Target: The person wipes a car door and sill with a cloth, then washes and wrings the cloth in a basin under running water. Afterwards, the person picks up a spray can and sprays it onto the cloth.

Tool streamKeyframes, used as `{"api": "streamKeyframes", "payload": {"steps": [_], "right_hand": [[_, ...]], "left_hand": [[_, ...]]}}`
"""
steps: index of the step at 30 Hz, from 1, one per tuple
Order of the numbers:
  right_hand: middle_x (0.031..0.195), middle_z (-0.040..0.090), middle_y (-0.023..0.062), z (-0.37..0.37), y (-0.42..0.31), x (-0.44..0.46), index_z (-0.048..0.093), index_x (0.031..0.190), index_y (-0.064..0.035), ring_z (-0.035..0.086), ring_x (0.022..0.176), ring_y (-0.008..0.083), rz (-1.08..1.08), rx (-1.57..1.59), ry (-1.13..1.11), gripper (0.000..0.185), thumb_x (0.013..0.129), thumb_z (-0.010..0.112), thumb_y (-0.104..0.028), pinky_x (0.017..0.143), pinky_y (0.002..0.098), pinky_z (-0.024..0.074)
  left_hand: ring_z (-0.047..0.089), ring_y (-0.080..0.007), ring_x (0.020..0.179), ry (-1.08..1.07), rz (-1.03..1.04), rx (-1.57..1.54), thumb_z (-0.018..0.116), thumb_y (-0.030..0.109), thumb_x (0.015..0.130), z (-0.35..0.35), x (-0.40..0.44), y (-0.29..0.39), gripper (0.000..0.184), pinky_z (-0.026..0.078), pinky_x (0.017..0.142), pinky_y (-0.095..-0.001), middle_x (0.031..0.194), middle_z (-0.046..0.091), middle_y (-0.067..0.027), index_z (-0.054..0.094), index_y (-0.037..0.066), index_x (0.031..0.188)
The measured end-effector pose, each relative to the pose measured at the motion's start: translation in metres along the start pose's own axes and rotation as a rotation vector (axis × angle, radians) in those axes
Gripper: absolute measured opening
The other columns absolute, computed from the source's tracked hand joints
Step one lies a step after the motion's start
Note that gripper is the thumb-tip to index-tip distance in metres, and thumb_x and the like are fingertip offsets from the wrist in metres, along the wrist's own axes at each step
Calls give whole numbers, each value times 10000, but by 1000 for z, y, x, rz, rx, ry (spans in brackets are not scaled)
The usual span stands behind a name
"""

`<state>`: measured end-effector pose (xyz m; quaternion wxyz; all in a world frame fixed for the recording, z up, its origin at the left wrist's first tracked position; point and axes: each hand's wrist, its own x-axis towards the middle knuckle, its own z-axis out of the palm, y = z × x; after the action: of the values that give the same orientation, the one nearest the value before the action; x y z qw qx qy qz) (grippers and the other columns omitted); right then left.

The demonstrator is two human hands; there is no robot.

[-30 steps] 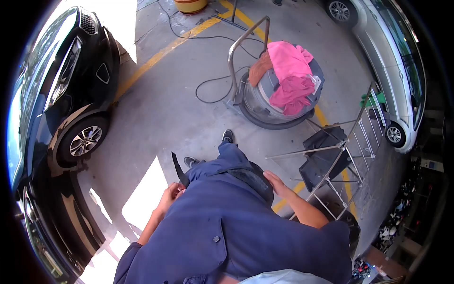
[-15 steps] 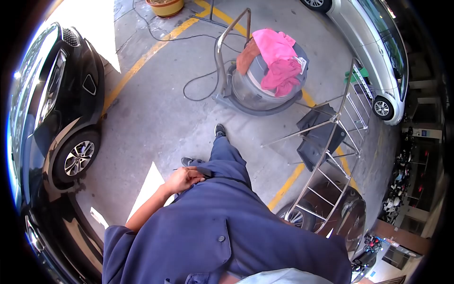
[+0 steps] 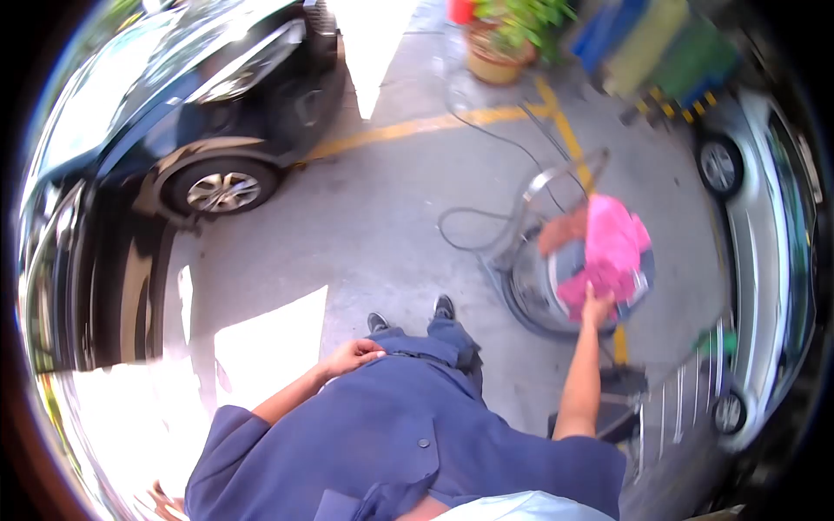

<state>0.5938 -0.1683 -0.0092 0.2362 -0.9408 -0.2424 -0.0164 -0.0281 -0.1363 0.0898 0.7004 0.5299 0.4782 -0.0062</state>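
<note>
My right hand (image 3: 598,306) reaches out to a darker pink cloth (image 3: 573,291) and is closed on its near edge. This cloth lies with a bright pink cloth (image 3: 615,234) and a brown cloth (image 3: 563,231) over the top of a grey drum vacuum cleaner (image 3: 532,276) with a bent metal handle. At my waist, my left hand (image 3: 354,354) has its fingers curled in beside the dark belt line of my blue work clothes. Whatever those fingers hold, if anything, is hidden.
A black car (image 3: 234,148) stands on the left, a silver car (image 3: 760,269) on the right. A hose or cable (image 3: 460,211) loops over the floor. A potted plant (image 3: 497,56) stands at the back. A metal ladder (image 3: 686,391) and a dark bin-like object (image 3: 621,386) are at the lower right.
My right arm has come into view and its hand has reached the cloths on the vacuum cleaner. My view has turned, and my feet are now closer together. My left hand stays at my waist.
</note>
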Motion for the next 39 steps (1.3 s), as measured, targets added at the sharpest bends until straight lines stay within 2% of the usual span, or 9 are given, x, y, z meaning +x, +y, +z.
{"api": "streamKeyframes", "payload": {"steps": [2, 8, 11, 19, 26, 31, 34, 36, 39], "right_hand": [[1316, 432, 320, 10, -23, 30, 311, 1410, -20, 501, 1172, 485, 332, -217, -201, 982, 760, 614, -692, 946, 533, 449], [1083, 587, 337, 40, 0, 42, 479, 1144, 22, 588, 990, 490, 161, -222, -56, 417, 889, 549, -301, 852, 543, 483], [1152, 580, 294, 55, 7, 42, 474, 1204, 35, 585, 1043, 438, 93, -272, -87, 476, 895, 513, -324, 893, 507, 477], [1200, 564, 264, 15, -238, -42, 468, 1242, 36, 573, 1080, 402, -136, 766, -80, 517, 894, 493, -346, 922, 483, 469], [1243, 550, 237, -5, -436, -203, 462, 1275, 36, 562, 1112, 370, -72, 1637, -788, 553, 893, 476, -365, 947, 462, 463], [1268, 517, 179, 4, -555, -470, 423, 1316, -3, 516, 1185, 337, -417, 1364, -1757, 588, 798, 443, -280, 1006, 461, 430], [1073, 559, 86, 17, -578, -615, 481, 1110, -22, 545, 982, 197, -641, 867, -2221, 309, 830, 525, -144, 871, 348, 470], [944, 587, 24, 30, -579, -696, 520, 973, -36, 564, 846, 104, -938, 530, -2324, 137, 851, 579, -54, 780, 273, 496], [907, 593, -9, 38, -586, -798, 545, 1022, -42, 552, 799, 70, -1411, 295, -2408, 182, 887, 648, -106, 719, 246, 478]], "left_hand": [[607, -119, 914, 144, -32, -89, 603, 354, 943, 7, -22, 8, 358, 478, 819, -271, 976, 678, -58, 671, 36, 1093], [581, -136, 880, 362, -69, -341, 606, 432, 918, 52, -59, -26, 383, 450, 818, -305, 885, 657, -46, 680, 68, 1009], [587, -127, 914, 530, -75, -482, 625, 404, 917, 77, -69, -44, 370, 452, 842, -288, 953, 660, -47, 677, 64, 1054], [604, -126, 711, 762, 39, -694, 634, 415, 903, 33, -80, -121, 390, 475, 683, -291, 772, 654, -34, 674, 34, 976], [599, -112, 714, 1026, 238, -641, 619, 439, 914, -91, -130, -187, 404, 497, 662, -276, 766, 626, -25, 664, 49, 1006], [602, -148, 837, 1174, 434, -1160, 590, 439, 931, -167, -164, -183, 436, 507, 781, -292, 974, 621, -48, 555, 96, 1198], [599, -180, 956, 1206, 729, -1553, 530, 465, 952, -199, -203, -173, 495, 493, 878, -321, 1115, 604, -87, 481, 104, 1288], [597, -205, 1026, 1191, 969, -1727, 487, 487, 964, -221, -221, -192, 532, 480, 935, -349, 1179, 593, -111, 455, 93, 1321], [584, -251, 1122, 1214, 1200, -1818, 445, 489, 978, -239, -270, -235, 575, 458, 1003, -402, 1231, 585, -137, 442, 40, 1338]]}}
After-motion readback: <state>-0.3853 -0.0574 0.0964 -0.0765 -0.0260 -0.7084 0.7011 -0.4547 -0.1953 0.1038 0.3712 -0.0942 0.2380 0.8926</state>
